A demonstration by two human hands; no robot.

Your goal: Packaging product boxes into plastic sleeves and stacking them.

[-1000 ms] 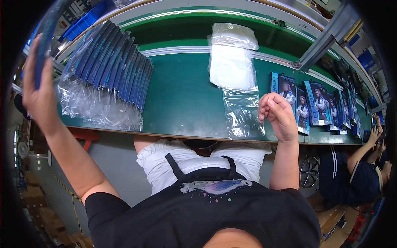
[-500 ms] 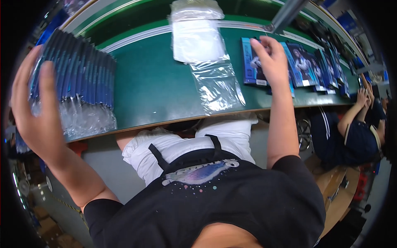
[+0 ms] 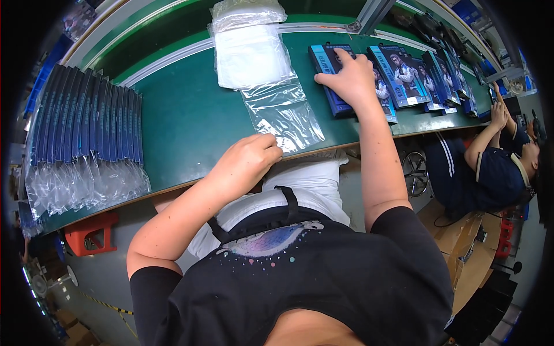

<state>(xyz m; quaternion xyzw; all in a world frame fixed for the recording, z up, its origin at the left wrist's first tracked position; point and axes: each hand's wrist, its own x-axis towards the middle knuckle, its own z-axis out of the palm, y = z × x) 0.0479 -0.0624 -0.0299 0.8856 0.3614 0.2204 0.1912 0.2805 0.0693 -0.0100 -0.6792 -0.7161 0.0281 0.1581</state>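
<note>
My left hand (image 3: 247, 163) is closed at the near edge of a clear plastic bag (image 3: 283, 112), fingertips pinched on its corner by the table's front edge. This bag lies flat, stretching toward me from a stack of clear bags (image 3: 248, 57). At the right, my right hand (image 3: 350, 82) is spread over a flat blue-and-black box (image 3: 324, 57). Its thumb reaches the box's left side and the other fingers lie across its face; whether they touch or hover I cannot tell.
Several similar printed boxes (image 3: 404, 81) lie overlapping to the right. On the left, a row of bagged blue boxes (image 3: 86, 115) stands on the green table (image 3: 173, 115). A red stool (image 3: 92, 233) is below. Another person (image 3: 496, 150) sits at far right.
My left hand has left the row of bagged boxes and come right to the plastic bag's near edge. My right hand has spread its fingers over the box. The view has shifted.
</note>
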